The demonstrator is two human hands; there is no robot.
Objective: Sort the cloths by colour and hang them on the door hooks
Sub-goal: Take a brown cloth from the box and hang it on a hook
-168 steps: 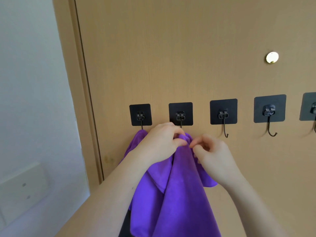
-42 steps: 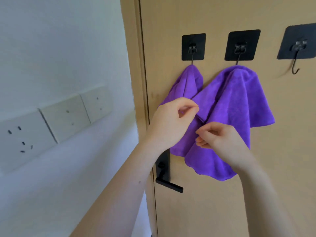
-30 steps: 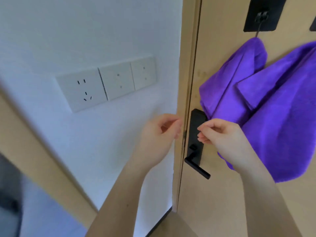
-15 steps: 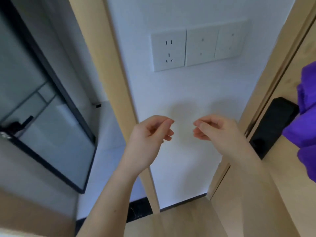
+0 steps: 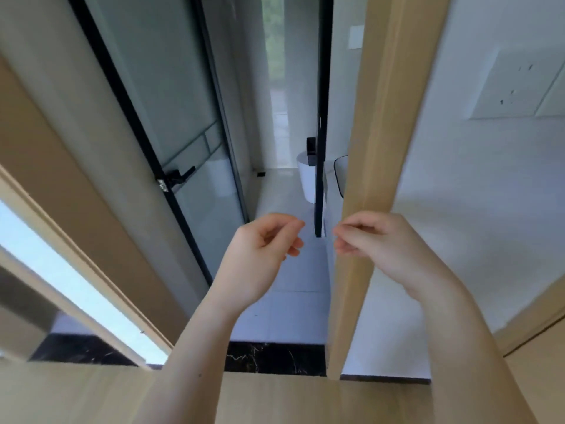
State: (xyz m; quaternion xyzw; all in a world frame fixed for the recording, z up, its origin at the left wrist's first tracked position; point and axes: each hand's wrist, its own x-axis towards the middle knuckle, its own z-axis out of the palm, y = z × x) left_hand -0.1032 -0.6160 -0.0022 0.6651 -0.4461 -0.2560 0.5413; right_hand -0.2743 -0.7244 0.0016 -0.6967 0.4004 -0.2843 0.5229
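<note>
Hands x2: left hand (image 5: 263, 255), right hand (image 5: 385, 243), near centre. Glass door (image 5: 171, 102) x1, left, w/ 1 black handle (image 5: 177, 177). Wooden jamb (image 5: 376, 148) x1, centre-right. Wall plates (image 5: 513, 87) x2, far right; 2nd plate (image 5: 555, 99) cut off by edge. Dark marble threshold (image 5: 275, 358) x1, near. White round fixture (image 5: 305, 179) x1, far.

glass door (image 5: 171, 87) w/ blk handle (image 5: 179, 176), wood jamb (image 5: 379, 133), wall socket (image 5: 513, 87)
</note>
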